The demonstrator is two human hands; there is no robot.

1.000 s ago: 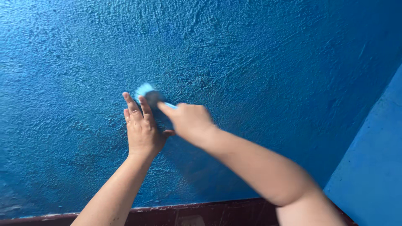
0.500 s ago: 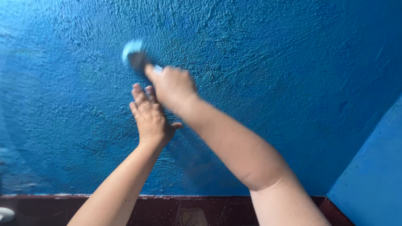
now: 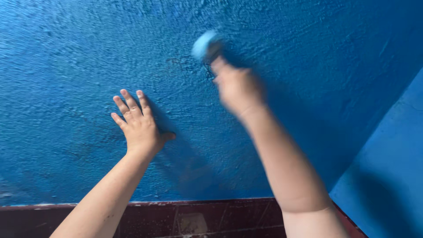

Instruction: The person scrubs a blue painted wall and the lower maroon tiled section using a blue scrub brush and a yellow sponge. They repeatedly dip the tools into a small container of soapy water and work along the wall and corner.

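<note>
The left hand (image 3: pixel 139 125) lies flat with its palm forward, fingers spread and pointing up, thumb out to the right, forearm rising from the lower left. The right hand (image 3: pixel 237 87) is raised higher on a nearly straight arm; it is blurred, apparently curled into a closed grip.

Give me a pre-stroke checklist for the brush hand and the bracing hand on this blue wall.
1. Right hand closed on the brush: ok, though blurred.
2. Brush head against the blue wall: cannot tell, motion blur.
3. Left hand flat on the wall, fingers spread: ok.
4. Left hand apart from the brush: ok.
5. Side wall away from the brush: ok.
</note>
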